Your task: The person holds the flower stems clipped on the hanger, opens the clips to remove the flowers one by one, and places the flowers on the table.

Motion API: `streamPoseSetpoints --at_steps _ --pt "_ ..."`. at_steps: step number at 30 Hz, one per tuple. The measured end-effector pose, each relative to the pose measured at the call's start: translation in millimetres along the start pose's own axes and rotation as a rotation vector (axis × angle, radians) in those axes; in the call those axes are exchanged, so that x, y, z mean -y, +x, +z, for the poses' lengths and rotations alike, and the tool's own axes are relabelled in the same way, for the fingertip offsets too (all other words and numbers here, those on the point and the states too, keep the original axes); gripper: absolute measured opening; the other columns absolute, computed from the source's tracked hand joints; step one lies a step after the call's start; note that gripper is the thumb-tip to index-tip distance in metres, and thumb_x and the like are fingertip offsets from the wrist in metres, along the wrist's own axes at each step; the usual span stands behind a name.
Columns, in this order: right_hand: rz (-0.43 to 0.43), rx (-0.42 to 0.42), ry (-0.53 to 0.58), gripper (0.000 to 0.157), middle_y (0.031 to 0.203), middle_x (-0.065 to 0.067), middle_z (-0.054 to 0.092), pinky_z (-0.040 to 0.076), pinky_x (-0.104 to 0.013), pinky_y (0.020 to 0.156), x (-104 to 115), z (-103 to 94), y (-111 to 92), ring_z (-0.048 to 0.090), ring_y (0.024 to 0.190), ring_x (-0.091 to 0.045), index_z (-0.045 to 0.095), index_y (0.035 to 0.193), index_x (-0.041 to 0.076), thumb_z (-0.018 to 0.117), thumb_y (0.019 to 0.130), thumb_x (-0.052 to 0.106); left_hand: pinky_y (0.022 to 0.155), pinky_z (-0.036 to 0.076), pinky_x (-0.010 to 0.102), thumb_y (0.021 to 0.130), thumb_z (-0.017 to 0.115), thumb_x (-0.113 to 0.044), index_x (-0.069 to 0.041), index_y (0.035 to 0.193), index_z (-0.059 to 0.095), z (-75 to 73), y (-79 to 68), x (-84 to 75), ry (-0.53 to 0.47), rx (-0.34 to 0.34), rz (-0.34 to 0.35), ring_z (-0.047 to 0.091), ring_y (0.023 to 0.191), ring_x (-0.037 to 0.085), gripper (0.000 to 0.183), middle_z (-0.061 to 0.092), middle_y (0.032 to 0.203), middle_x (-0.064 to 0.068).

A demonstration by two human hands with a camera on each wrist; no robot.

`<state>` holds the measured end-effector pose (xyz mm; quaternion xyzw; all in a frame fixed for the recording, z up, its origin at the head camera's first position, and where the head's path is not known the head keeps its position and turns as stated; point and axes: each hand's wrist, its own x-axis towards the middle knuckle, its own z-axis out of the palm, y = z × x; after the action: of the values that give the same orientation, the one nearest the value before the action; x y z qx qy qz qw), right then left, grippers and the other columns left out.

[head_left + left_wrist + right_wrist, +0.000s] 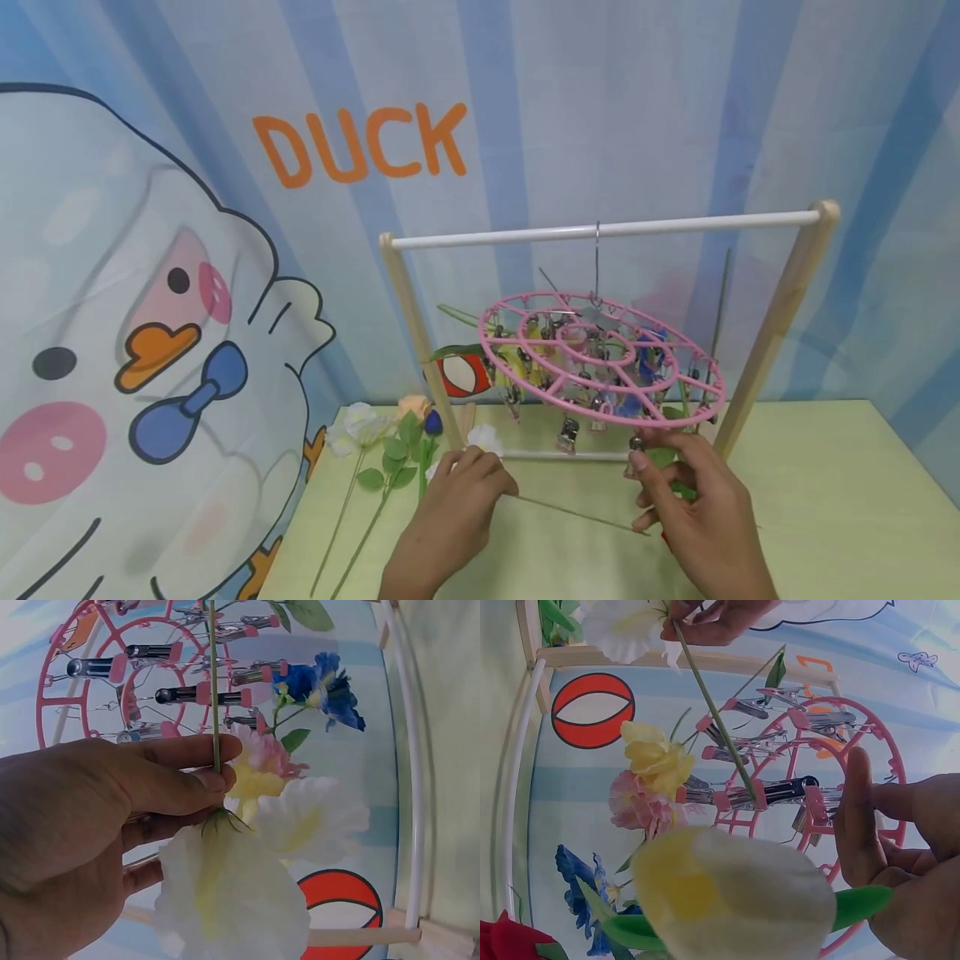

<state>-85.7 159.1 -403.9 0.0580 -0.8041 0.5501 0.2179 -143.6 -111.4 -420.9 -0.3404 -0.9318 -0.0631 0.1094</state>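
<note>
The left grip (457,504) pinches a stem (573,512) close beneath a white flower (232,889), a hold that likely spares the petals and leaves the stem's length free to be aimed. The stem slants across from the left grip, its bare end near the fingers of the right grip (697,508); whether it touches any clip cannot be told. The right grip has thumb and finger about a hanging clip (636,446), probably to steady it, since it dangles loosely. Above and beyond the right grip is the pink rack (660,424), tilted, its hook (597,262) over the bar (495,238), so the clips hang within reach from below. A yellow flower (656,757), a pink flower (637,802) and a blue flower (581,885) are bloom-down under the rack, seemingly clipped by their stems so the heads show. Left of the left grip, white blooms (367,423), a peach rose (412,407) and a blue bud (432,422) lie on the bench (832,483), their stems toward the person, presumably for easy picking up.
</note>
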Motion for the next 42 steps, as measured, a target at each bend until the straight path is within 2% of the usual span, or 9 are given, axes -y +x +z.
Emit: streamPoseSetpoints --at_steps 9,13,23,30,37,42 --pt "0.036 -0.002 -0.002 0.026 0.128 -0.008 0.062 0.062 -0.031 0.054 0.6 -3.8 -0.4 0.069 0.071 -0.007 0.062 0.133 0.009 0.064 0.107 0.012 0.107 0.049 0.043 0.089 0.077 0.009 -0.025 0.105 0.076 1.5 -1.6 11.4 0.031 0.075 0.054 0.060 0.113 0.014 0.038 0.068 0.111 -0.010" --pt "0.038 -0.003 -0.001 0.026 0.129 -0.007 0.062 0.062 -0.031 0.055 0.0 -4.7 -0.7 0.069 0.072 -0.007 0.062 0.133 0.009 0.064 0.107 0.012 0.105 0.049 0.040 0.087 0.080 0.008 -0.025 0.104 0.076 6.4 -2.4 18.8 0.074 0.083 0.106 0.058 0.109 0.013 0.037 0.067 0.110 -0.010" --pt "0.044 -0.006 -0.014 0.029 0.129 -0.008 0.062 0.062 -0.031 0.053 0.2 -5.2 -2.5 0.069 0.070 -0.007 0.061 0.136 0.009 0.063 0.108 0.015 0.105 0.049 0.033 0.087 0.083 0.000 -0.025 0.101 0.073 30.1 -4.9 40.2 0.284 0.057 0.297 0.058 0.106 0.011 0.030 0.067 0.107 -0.009" --pt "0.053 -0.005 -0.030 0.032 0.128 -0.009 0.063 0.061 -0.030 0.052 0.9 -5.1 -3.4 0.069 0.070 -0.006 0.060 0.139 0.009 0.063 0.108 0.016 0.109 0.047 0.033 0.090 0.080 -0.004 -0.026 0.104 0.073 47.2 -1.2 51.8 0.330 0.076 0.354 0.058 0.111 0.011 0.027 0.067 0.111 -0.010" --pt "0.044 -0.006 -0.023 0.032 0.131 -0.009 0.064 0.061 -0.030 0.053 0.9 -6.1 -2.3 0.070 0.072 -0.006 0.060 0.139 0.011 0.063 0.108 0.015 0.105 0.048 0.032 0.090 0.080 -0.003 -0.024 0.103 0.074 62.3 3.7 64.1 0.309 0.099 0.387 0.058 0.109 0.011 0.026 0.067 0.109 -0.009" --pt "0.051 -0.008 -0.010 0.030 0.131 -0.008 0.064 0.062 -0.031 0.054 1.1 -6.9 -1.5 0.071 0.074 -0.006 0.062 0.138 0.012 0.063 0.108 0.015 0.102 0.048 0.032 0.088 0.081 -0.004 -0.025 0.101 0.076 72.1 6.1 71.8 0.335 0.083 0.413 0.058 0.106 0.011 0.025 0.067 0.106 -0.010"
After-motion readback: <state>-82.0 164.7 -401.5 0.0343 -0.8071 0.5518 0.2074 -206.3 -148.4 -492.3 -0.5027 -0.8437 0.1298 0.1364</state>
